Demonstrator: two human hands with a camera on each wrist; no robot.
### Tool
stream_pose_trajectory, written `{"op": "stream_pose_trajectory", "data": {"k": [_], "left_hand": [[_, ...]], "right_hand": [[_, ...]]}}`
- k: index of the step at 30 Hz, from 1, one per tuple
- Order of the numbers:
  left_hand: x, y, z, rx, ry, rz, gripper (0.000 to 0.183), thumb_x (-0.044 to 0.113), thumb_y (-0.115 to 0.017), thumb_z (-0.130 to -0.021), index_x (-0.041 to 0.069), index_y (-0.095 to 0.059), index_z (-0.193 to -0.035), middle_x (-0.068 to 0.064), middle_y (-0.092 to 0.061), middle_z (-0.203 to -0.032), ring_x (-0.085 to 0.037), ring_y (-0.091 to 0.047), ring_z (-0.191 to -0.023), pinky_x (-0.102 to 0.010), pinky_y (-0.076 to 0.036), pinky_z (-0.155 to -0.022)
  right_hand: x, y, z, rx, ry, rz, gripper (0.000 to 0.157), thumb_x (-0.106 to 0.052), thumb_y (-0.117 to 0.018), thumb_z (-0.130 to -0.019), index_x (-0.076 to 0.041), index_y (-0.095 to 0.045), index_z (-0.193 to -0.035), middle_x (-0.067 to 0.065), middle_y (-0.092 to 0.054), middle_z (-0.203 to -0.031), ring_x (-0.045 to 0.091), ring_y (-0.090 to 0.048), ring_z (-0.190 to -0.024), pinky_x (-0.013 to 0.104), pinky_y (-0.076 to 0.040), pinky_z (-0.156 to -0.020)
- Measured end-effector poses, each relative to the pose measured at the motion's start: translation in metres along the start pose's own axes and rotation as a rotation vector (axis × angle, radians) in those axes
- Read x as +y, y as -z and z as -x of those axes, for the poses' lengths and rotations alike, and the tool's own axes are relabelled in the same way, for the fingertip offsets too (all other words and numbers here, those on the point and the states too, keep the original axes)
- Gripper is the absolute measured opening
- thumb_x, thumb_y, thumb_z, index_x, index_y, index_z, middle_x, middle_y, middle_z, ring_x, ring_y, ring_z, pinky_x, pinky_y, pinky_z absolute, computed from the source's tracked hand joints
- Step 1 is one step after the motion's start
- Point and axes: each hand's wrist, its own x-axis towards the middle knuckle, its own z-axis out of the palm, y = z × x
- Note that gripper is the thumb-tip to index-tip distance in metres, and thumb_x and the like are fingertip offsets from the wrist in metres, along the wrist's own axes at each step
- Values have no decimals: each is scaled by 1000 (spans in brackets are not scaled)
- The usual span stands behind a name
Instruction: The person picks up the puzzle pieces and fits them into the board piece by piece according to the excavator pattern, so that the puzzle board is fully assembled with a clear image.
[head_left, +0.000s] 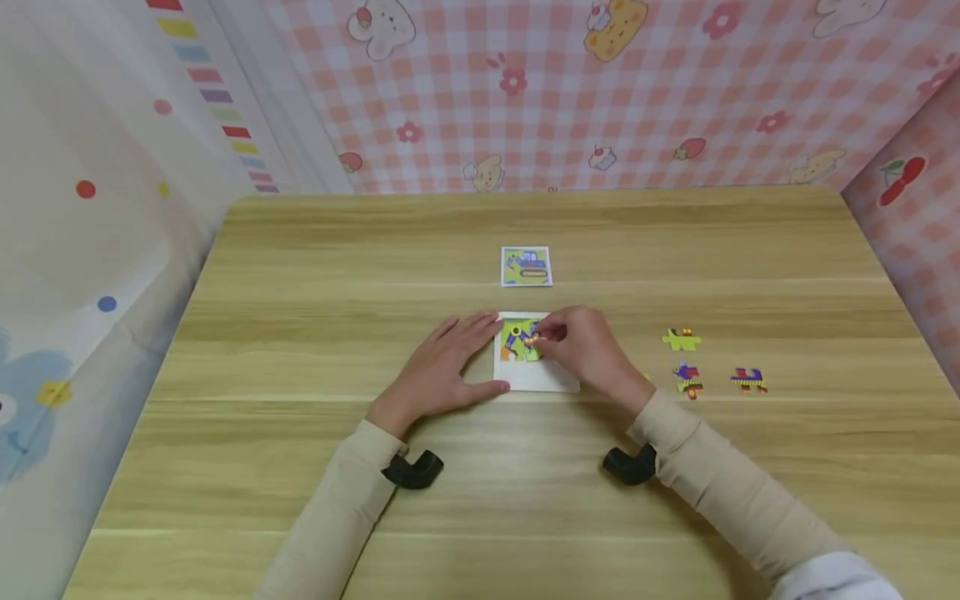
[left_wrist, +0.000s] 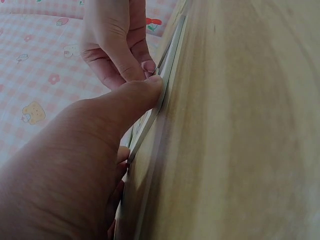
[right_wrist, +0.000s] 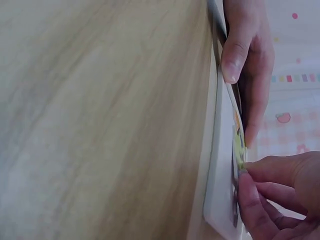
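A white puzzle board (head_left: 536,381) lies on the table with joined pieces (head_left: 513,346) in its upper part, showing a blue arm on green. My left hand (head_left: 438,371) rests along the board's left side, fingers spread and fairly straight, thumb at the near left corner. Over the board's upper right, my right hand (head_left: 588,346) pinches a small puzzle piece (head_left: 532,339) between thumb and fingertips; its picture is mostly hidden. In the right wrist view, those fingertips (right_wrist: 247,172) are down at the board (right_wrist: 222,175).
Behind the board lies a square picture card (head_left: 527,267) of a blue excavator. To the right are a green puzzle piece (head_left: 682,339), a purple-and-yellow piece (head_left: 687,379) and a purple-and-red piece (head_left: 749,380). A yellow bit (head_left: 647,377) shows by the right wrist.
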Motion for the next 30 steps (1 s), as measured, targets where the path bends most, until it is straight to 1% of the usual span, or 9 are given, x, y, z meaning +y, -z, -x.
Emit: {"op": "stream_pose_trajectory", "data": {"k": [4,10,15,18,21,24,27,30], "left_hand": [[0,0,0,0,2,-2,92,67,-60,-93,16,-31,-164,1,-24,-171,-16,-18,-158,-36,-4,-129],[0,0,0,1,3,-2,92,67,-60,-93,16,-31,-164,1,-25,-171,-16,-18,-158,-35,-4,-129],[0,0,0,3,4,1,92,67,-60,-93,16,-31,-164,1,-24,-171,-16,-17,-158,-36,-4,-129],[0,-1,0,0,3,1,92,67,-59,-94,15,-31,-164,1,-24,-171,-16,-17,-158,-36,-4,-129],[0,-1,0,-6,7,0,92,67,-59,-94,15,-30,-164,1,-23,-171,-16,-17,-158,-36,-4,-129],[0,-1,0,-8,11,2,92,67,-59,-94,16,-30,-164,1,-23,-171,-16,-17,-158,-35,-3,-129],[0,0,0,-4,2,2,88,67,-58,-95,19,-32,-164,1,-23,-171,-16,-16,-158,-37,-3,-129],[-1,0,-1,-1,-18,-11,81,66,-57,-96,24,-38,-162,0,-23,-171,-17,-16,-158,-38,-4,-129]], "right_hand": [[-2,-1,0,6,10,20,14,-2,-76,-91,4,-78,-103,11,-74,-88,21,-65,-80,32,-55,-71],[-2,-4,0,22,16,19,12,-1,-75,-91,5,-78,-102,11,-74,-87,21,-67,-81,33,-56,-72],[-1,-4,2,-6,40,48,11,-1,-73,-93,1,-80,-102,10,-74,-92,21,-66,-86,35,-56,-76],[-2,-4,4,-30,51,90,12,-1,-74,-94,-1,-82,-103,10,-73,-94,21,-64,-87,34,-56,-75],[-4,-4,5,-51,67,123,14,-3,-76,-93,0,-81,-106,11,-71,-94,20,-63,-84,32,-55,-72],[-6,-4,6,-81,85,165,20,-7,-78,-92,1,-79,-111,12,-68,-96,20,-60,-82,32,-53,-69],[-7,-4,9,-100,110,237,26,-10,-81,-91,1,-77,-115,12,-66,-103,22,-59,-85,34,-52,-72],[-7,-4,10,-96,159,310,27,-12,-82,-90,0,-78,-114,13,-65,-110,24,-63,-91,38,-56,-78]]}}
